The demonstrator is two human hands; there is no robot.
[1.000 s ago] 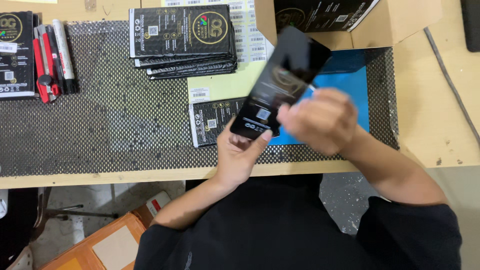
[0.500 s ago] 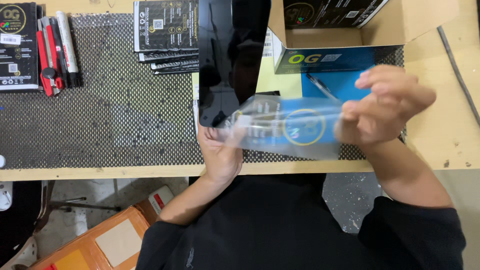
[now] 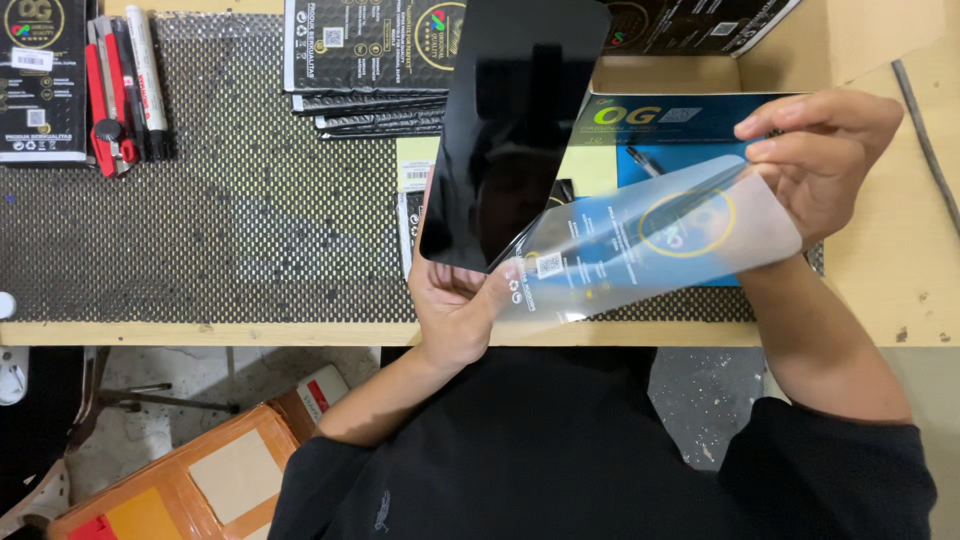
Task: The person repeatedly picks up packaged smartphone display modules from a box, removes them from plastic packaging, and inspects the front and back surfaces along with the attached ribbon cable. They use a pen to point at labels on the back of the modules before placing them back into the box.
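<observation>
My left hand (image 3: 455,305) grips the lower edge of a glossy black glass sheet (image 3: 515,130), which stands tilted up over the mat. My right hand (image 3: 825,160) pinches the far end of a clear printed film (image 3: 650,245), which curves away from the black sheet to the right. The film's near end still touches the sheet's lower corner, by my left thumb.
A black mesh mat (image 3: 230,220) covers the wooden desk (image 3: 900,290). A stack of black printed packets (image 3: 365,50) lies at the back, with another packet (image 3: 40,80), a red cutter (image 3: 100,100) and markers (image 3: 145,70) at the far left. A blue box (image 3: 680,120) and a cardboard box (image 3: 850,30) sit behind my right hand.
The clear film has come away from the black sheet. My right hand has drawn it out to the right, while my left hand has raised the sheet more upright.
</observation>
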